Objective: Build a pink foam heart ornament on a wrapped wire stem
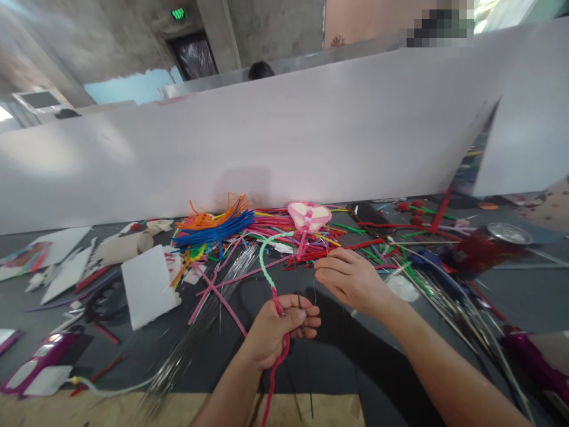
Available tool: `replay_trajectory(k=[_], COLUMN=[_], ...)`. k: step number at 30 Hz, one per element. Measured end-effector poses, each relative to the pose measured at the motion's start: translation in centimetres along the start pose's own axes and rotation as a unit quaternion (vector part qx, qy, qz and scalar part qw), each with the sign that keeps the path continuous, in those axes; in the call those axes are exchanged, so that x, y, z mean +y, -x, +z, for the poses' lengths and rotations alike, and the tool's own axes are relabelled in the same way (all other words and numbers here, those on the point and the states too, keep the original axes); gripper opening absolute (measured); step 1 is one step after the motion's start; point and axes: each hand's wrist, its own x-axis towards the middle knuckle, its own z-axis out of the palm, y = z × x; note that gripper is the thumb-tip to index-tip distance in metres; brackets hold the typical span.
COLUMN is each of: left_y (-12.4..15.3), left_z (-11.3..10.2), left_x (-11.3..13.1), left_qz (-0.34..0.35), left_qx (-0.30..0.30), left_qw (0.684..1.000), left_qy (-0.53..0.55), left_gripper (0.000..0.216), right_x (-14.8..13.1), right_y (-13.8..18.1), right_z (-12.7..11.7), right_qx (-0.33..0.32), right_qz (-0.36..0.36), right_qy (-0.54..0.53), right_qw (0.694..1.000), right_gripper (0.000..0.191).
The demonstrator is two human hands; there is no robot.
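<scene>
My left hand (284,326) is closed, its thumb pressed against the fingers. It grips a twisted pipe cleaner, with a mint green upper part (265,267) curving away and a deep pink tail (271,385) hanging below the hand. A thin dark stem (310,376) also passes through these fingers. My right hand (351,279) is pinched just above and to the right. From its fingertips a fine wire (315,292) runs down towards the left fingers. Beyond the hands, a pink and cream heart-shaped piece (310,216) lies on the pile of pipe cleaners.
Blue pipe cleaners (217,231) and orange ones (213,213) lie bundled behind. Thin metal wires (191,332) spread left of my hands. A red can (473,249) stands at right; a white card (149,287) lies left. A white partition (275,136) closes off the dark table's back.
</scene>
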Motion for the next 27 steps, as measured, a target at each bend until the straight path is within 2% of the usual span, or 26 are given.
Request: replay_trajectory(k=[5,8,11,14,17,19,24,27], left_y=[-0.3,-0.5,-0.6,-0.7,-0.9,-0.9,-1.1,-1.0], left_z=[-0.1,-0.3,-0.5,-0.6,-0.5,-0.4,-0.2,-0.2], left_x=[-0.1,-0.1,-0.1,-0.3,-0.5,-0.6,-0.7,-0.5], left_qz=[0.017,0.043,0.068,0.082,0.085,0.088,0.098,0.134], left_qx=[0.004,0.014,0.019,0.025,0.025,0.019,-0.007,0.024], left_qw=[1.000,0.999,0.996,0.995,0.995,0.995,0.995,0.990], left_qy=[0.006,0.026,0.047,0.053,0.045,0.032,0.015,0.025], left_gripper=[0.024,0.023,0.022,0.022,0.023,0.024,0.025,0.026], right_x=[0.0,0.1,0.2,-0.4,-1.8,-2.7,-3.7,-3.4], right_y=[0.2,0.4,0.4,0.3,0.0,-0.1,-0.1,-0.1], right_z=[0.3,0.4,0.6,1.1,1.9,2.5,3.7,3.7], right_qx=[0.024,0.082,0.114,0.038,-0.059,-0.080,-0.041,-0.015], right_qz=[0.028,0.135,0.292,0.386,0.373,0.361,0.414,0.457], right_qy=[-0.038,-0.127,-0.235,-0.378,-0.481,-0.518,-0.571,-0.565], right_qw=[0.999,0.979,0.920,0.840,0.791,0.771,0.708,0.687], right_gripper=[0.015,0.028,0.026,0.029,0.032,0.032,0.031,0.033])
